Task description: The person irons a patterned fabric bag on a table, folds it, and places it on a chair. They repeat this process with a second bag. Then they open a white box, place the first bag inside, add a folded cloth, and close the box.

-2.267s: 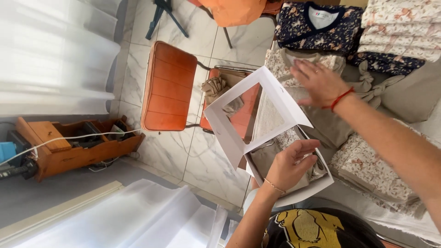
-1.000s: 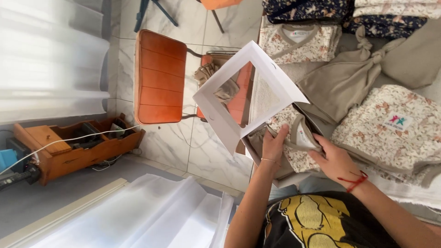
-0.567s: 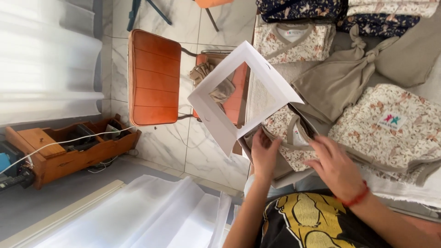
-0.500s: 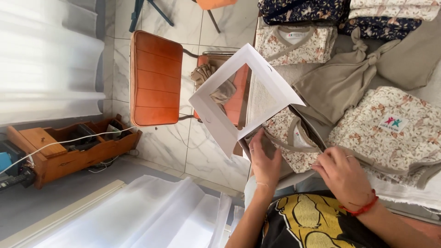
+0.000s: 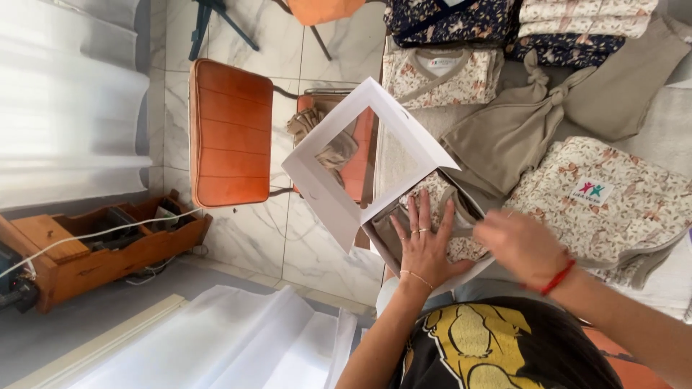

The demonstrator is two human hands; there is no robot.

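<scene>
1. While the box (image 5: pixel 404 238) sits open at the near edge of the counter (image 5: pixel 670 137), its white windowed lid (image 5: pixel 353 155) stands tilted up toward the orange chair (image 5: pixel 231 133).
2. The left hand (image 5: pixel 425 245) lies flat on the floral garment (image 5: pixel 440 194) inside the box, fingers (image 5: pixel 418 216) spread apart and pressing down.
3. The right hand (image 5: pixel 522 245) is blurred just beside the box's right edge; whether its fingers are apart or together I cannot tell.
4. A folded floral piece (image 5: pixel 613 202) and a beige knotted cloth (image 5: pixel 519 130) lie nearby on the counter.
</scene>
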